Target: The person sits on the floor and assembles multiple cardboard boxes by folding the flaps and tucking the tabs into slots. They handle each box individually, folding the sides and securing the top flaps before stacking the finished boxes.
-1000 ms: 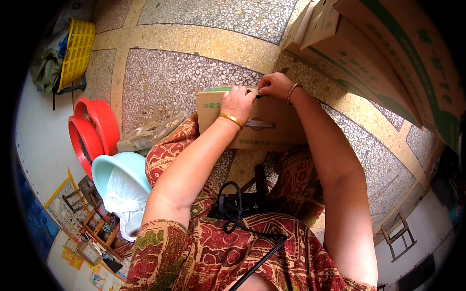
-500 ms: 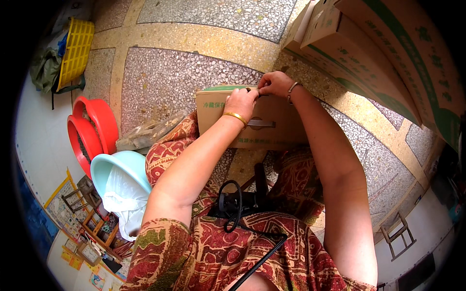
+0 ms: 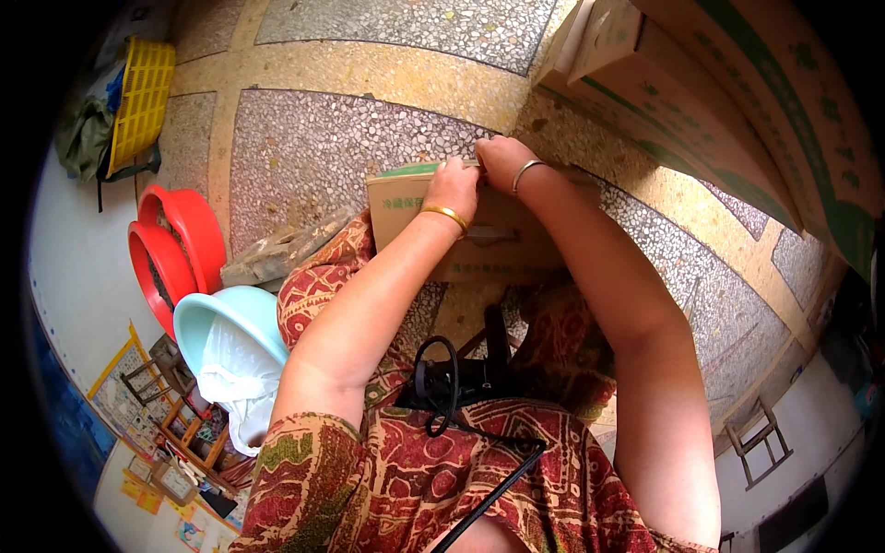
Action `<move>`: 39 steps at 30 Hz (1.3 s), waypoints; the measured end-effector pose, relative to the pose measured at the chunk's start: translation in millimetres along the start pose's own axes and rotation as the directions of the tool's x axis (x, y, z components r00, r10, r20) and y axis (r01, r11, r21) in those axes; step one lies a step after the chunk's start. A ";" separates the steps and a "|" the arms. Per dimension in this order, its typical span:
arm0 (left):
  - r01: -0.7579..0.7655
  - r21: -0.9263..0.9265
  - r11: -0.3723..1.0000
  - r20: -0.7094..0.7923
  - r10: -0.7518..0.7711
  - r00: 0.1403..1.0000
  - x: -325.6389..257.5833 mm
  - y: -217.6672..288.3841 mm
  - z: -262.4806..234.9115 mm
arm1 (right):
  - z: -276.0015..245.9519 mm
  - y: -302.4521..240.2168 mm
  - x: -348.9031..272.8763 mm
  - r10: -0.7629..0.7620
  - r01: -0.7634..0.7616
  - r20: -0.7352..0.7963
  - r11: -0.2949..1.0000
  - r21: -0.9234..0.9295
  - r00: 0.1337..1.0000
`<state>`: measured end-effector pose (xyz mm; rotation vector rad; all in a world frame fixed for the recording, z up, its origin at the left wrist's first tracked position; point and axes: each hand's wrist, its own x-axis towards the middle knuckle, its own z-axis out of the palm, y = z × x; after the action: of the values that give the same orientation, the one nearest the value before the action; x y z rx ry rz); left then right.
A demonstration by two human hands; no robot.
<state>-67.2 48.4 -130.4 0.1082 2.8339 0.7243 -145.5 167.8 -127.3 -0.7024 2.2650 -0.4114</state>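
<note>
A flat brown cardboard box [image 3: 498, 253] with green print stands on the speckled floor in front of my knees. My left hand [image 3: 452, 189], with a gold bangle on the wrist, grips the box's upper edge. My right hand [image 3: 498, 157], with a silver bangle, pinches the same edge right beside it. The two hands almost touch. My fingertips are hidden behind the edge, so what they pinch there is unclear.
Large stacked cardboard boxes [image 3: 728, 111] with green stripes fill the upper right. Two red basins [image 3: 180, 244] and a light blue basin [image 3: 226, 332] holding a white bag lie at left. A yellow crate [image 3: 138, 101] sits far left. A black strap and buckle [image 3: 452, 382] rest on my lap.
My left hand has slid a little right along the box's top edge, closer to my right hand. The box has barely moved.
</note>
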 end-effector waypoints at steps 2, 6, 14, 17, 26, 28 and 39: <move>-0.023 0.002 1.000 0.005 0.022 1.000 -0.8 -0.8 -3.0 | -3.1 -6.5 -1.0 0.042 -0.042 0.003 0.999 -0.018 0.999; -0.063 0.092 0.994 0.001 0.063 0.998 -0.9 0.7 -11.2 | -4.5 -10.1 -2.1 0.100 -0.100 0.010 0.995 -0.006 0.995; -0.116 0.074 0.991 0.129 0.106 0.986 2.6 -15.9 -19.2 | -7.1 -16.4 3.4 0.074 -0.067 0.087 0.994 -0.088 0.993; 0.072 -0.089 0.993 0.182 -0.055 0.982 9.2 -14.8 -26.3 | -7.0 -13.3 5.7 0.092 -0.082 0.120 0.993 -0.081 0.988; 0.040 -0.234 0.971 0.222 0.013 0.975 10.1 -40.6 -17.1 | -6.3 -14.6 2.4 0.068 -0.062 0.061 0.993 -0.097 0.996; 0.020 -0.233 0.972 0.235 0.036 0.971 10.8 -41.0 -18.3 | -4.6 -16.8 0.6 0.046 -0.042 0.035 0.993 -0.114 0.998; 0.173 -0.364 0.915 0.464 0.018 0.886 27.6 -55.5 -26.8 | -23.3 -15.8 -2.1 0.001 0.015 0.174 0.996 -0.091 0.985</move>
<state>-101.1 -9.3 -139.4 0.0829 2.1824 1.0770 -155.3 158.4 -102.6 -0.7638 2.1271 -0.2396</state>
